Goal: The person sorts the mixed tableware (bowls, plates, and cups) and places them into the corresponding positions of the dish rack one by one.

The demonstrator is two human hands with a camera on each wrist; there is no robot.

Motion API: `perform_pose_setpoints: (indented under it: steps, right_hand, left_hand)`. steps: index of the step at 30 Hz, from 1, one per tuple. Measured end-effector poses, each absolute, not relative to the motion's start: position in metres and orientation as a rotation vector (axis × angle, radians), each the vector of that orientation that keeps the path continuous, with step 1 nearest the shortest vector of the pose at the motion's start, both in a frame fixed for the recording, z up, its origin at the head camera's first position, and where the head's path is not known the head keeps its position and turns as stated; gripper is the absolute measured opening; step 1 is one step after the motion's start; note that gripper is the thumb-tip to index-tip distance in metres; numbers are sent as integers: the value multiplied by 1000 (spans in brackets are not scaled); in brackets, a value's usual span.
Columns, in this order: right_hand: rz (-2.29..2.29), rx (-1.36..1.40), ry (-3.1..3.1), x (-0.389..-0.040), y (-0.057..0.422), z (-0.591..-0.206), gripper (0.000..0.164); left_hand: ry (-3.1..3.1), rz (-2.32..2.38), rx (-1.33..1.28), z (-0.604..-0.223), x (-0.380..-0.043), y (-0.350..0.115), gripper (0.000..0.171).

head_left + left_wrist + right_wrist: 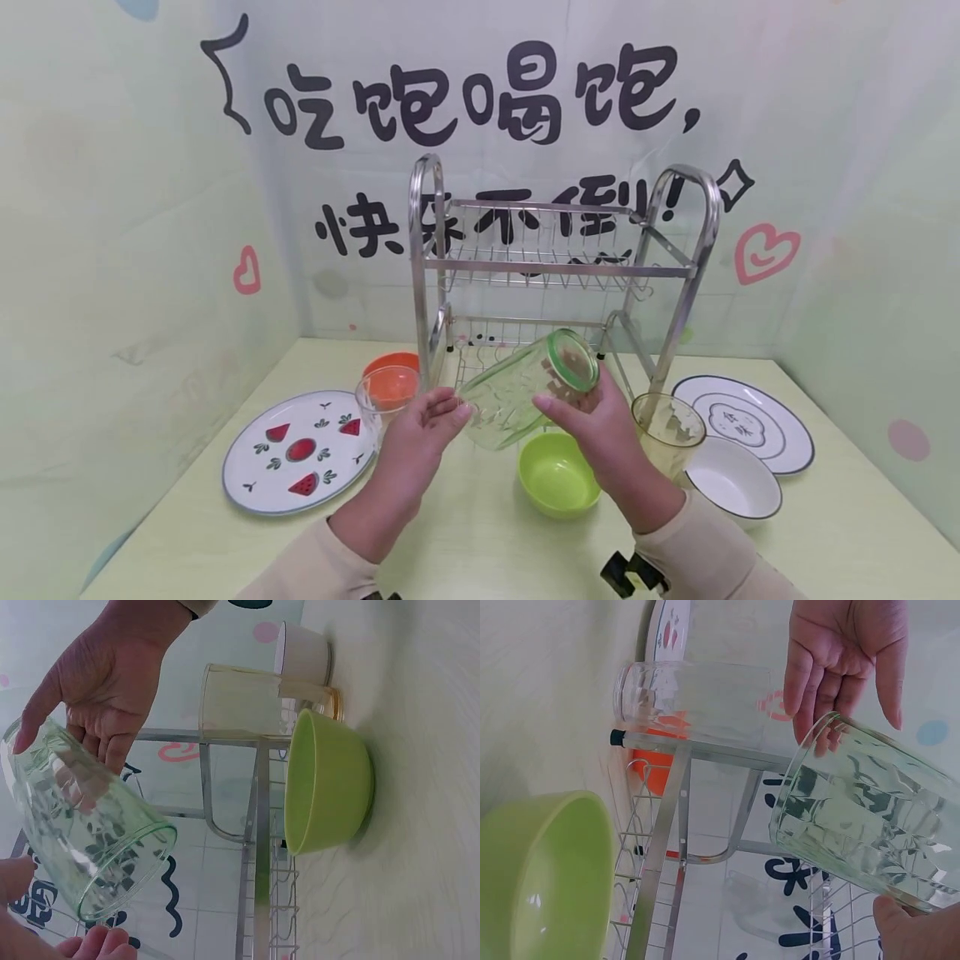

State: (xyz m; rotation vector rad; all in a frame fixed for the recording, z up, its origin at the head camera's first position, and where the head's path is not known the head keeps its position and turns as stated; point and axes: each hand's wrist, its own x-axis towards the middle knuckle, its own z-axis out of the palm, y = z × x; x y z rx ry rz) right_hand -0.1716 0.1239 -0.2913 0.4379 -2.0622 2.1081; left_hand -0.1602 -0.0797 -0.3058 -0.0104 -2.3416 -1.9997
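Note:
A green-tinted drinking glass [502,404] is held in the air, lying tilted with its thick base up to the right and its mouth toward the left. My right hand [603,429] grips it near the base, thumb [37,724] on one side and fingers behind. At the mouth end, my left hand [420,442] has its fingers loosely extended, fingertips right at the rim. The right wrist view shows the left thumb [891,686] spread away from the other fingers. Below the glass, a lime green bowl [558,475] stands on the table.
Behind stands a two-tier metal dish rack [562,269]. To the left are a watermelon-patterned plate [258,450], a clear glass [705,694] and an orange bowl [392,385]. An amber glass [667,429], a white bowl [735,479] and a white plate [787,433] are at the right.

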Motion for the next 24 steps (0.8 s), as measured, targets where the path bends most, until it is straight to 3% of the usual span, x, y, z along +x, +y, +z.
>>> perform_pose_setpoints:
  steps: [14, 24]
  right_hand:
    - [1984, 310, -2251, -186, 123, -292, 66]
    - [1927, 297, -2275, -193, 119, -292, 63]
  left_hand:
    - [-2339, -1882, 67, -266, -179, -112, 46]
    - [-2379, -1827, 123, -245, -198, -124, 57]
